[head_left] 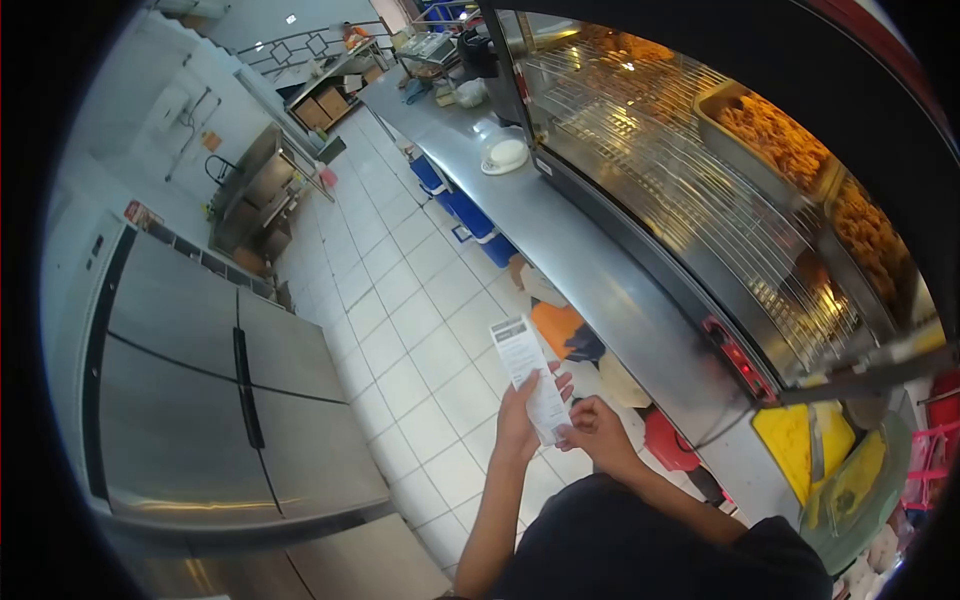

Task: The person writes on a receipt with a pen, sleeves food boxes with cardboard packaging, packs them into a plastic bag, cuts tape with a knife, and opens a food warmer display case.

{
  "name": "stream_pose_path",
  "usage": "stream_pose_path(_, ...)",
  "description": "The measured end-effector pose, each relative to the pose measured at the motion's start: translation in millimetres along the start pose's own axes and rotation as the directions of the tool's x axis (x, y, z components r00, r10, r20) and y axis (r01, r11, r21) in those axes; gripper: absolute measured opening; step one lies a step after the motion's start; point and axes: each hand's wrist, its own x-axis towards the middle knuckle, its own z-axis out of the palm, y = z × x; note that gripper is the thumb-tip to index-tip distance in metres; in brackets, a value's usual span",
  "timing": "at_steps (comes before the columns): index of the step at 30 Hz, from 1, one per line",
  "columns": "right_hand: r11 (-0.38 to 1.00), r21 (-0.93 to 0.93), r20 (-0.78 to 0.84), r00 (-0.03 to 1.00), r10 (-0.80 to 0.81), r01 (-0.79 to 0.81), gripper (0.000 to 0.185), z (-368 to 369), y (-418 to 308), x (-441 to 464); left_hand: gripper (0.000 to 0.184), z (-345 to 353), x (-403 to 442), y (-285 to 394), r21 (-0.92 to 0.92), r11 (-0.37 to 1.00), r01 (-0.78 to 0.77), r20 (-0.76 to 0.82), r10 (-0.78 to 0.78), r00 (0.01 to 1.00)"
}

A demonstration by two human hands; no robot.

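A long white printed receipt with a dark block near its top is held in front of my body, over the tiled floor. My left hand grips it, thumb across its face and fingertips showing past its right edge. At its lower right corner, my right hand has curled fingers, with thumb and finger pinching the paper's edge. The small print is too blurred to read.
On the right, a steel counter carries a lit glass warmer with wire racks and trays of fried food. A yellow tray sits near its front. Steel refrigerator doors line the left; a sink stands beyond.
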Motion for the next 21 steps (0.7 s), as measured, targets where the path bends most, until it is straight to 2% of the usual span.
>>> stream_pose_path(3, 0.994, 0.000, -0.049, 0.992, -0.112, 0.112, 0.023, 3.4, -1.7, -88.7, 0.039, 24.1, -63.5, -7.5, -0.026, 1.000, -0.008, 0.158, 0.012, 0.987)
stream_pose_path(6, 0.972, -0.135, -0.083, 0.976, -0.202, 0.190, 0.022, 4.3, 20.9, -180.1, 0.033, 28.4, -129.4, -33.8, -0.069, 0.998, -0.002, 0.366, 0.027, 0.930)
stream_pose_path(10, 0.993, -0.104, -0.080, 0.995, -0.056, 0.047, 0.017, 0.3, 46.5, -297.1, 0.043, 42.1, -221.8, -79.3, -0.054, 0.997, 0.064, 0.462, -0.032, 0.886)
stream_pose_path(13, 0.986, -0.162, -0.146, 0.989, 0.014, -0.038, 0.019, -1.4, 45.9, -367.3, 0.046, 57.5, -271.9, -112.4, -0.007, 0.989, 0.149, 0.612, -0.113, 0.782)
stream_pose_path(16, 0.974, -0.215, -0.262, 0.956, -0.129, 0.073, 0.020, -15.1, 46.6, -432.8, 0.047, 94.7, -318.4, -146.0, 0.027, 0.986, 0.164, 0.722, -0.133, 0.679)
stream_pose_path(19, 0.961, -0.194, -0.412, 0.873, -0.262, 0.197, 0.020, -27.7, 39.8, -503.5, 0.050, 146.1, -388.1, -184.4, 0.183, 0.960, 0.212, 0.643, -0.280, 0.713)
stream_pose_path(21, 0.952, -0.210, -0.502, 0.811, -0.300, 0.222, 0.020, -46.1, 45.2, -553.0, 0.050, 165.2, -418.9, -226.4, 0.316, 0.910, 0.269, 0.708, -0.414, 0.572)
